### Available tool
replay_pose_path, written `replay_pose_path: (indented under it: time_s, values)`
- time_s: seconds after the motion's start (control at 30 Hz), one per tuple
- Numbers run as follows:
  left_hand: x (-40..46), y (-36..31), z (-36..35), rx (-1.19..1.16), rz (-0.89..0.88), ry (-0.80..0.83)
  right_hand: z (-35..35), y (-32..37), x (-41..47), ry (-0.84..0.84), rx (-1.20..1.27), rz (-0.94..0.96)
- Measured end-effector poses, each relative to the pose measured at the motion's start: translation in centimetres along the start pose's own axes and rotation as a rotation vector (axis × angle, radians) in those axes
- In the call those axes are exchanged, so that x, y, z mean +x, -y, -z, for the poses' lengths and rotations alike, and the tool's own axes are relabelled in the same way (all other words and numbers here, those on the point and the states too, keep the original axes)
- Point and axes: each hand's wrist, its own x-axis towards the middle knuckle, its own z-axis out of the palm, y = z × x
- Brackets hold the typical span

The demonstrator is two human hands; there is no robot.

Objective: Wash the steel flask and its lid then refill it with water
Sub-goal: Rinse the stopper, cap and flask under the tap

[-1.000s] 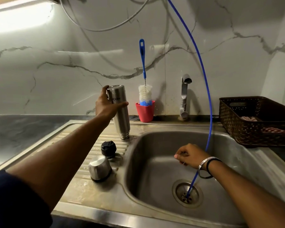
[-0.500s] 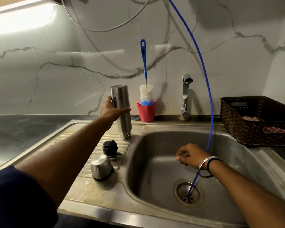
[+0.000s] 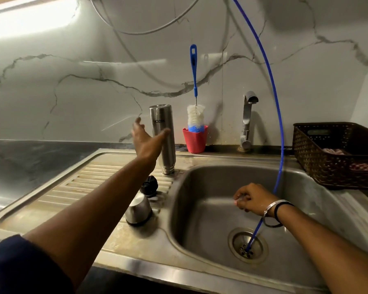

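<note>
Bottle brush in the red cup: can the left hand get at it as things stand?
Probably yes. The left hand is open and empty beside the flask; the bottle brush stands just past it, with only the flask between them.

Brushed steel flask (image 3: 162,136), dull stained metal sink (image 3: 200,187), glossy marble-look wall (image 3: 72,92), seemingly plastic woven basket (image 3: 327,162)

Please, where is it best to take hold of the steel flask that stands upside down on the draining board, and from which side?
Probably grip the steel flask around the middle of its smooth round body, coming from its left, where the open left hand is. It stands mouth down on a narrow neck, so a low grip may tip it; the red cup crowds its right.
</note>
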Motion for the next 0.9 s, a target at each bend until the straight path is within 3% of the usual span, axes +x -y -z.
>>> replay_pose_path:
  time_s: [0.07,0.13,0.23,0.37,0.5,0.6,0.73,0.83,0.9]
  values:
    - [-1.9,-1.0,1.3,-0.088,-0.138,-0.149,0.1,0.2,0.1,-0.026,0.027,0.006]
    - [-4.0,-1.9,3.0,-0.102,-0.240,-0.166,0.0,0.3,0.2,-0.048,0.048,0.014]
    - [-6.4,-2.5,6.2,0.043,-0.334,0.029,0.0,0.7,0.3,-0.058,0.049,0.018]
    - [-8.9,-1.1,11.0,0.422,-0.447,0.258,0.0,1.0,0.1,-0.063,0.053,0.032]
    - [-9.8,1.1,14.1,0.948,-0.377,0.449,0.1,1.1,-0.1,-0.055,0.053,0.028]
    - [-10.3,2.1,14.4,1.122,-0.317,0.628,-0.1,1.1,-0.2,-0.048,0.037,0.024]
    - [-10.7,2.1,13.1,0.956,-0.381,0.654,-0.1,1.4,-0.2,-0.051,0.038,0.020]
    - [-11.5,-0.1,9.1,0.538,-0.572,0.619,0.1,1.5,-0.2,-0.080,0.041,0.024]
    - [-12.2,-2.7,4.9,0.388,-0.742,0.553,0.2,1.4,-0.2,-0.109,0.047,0.034]
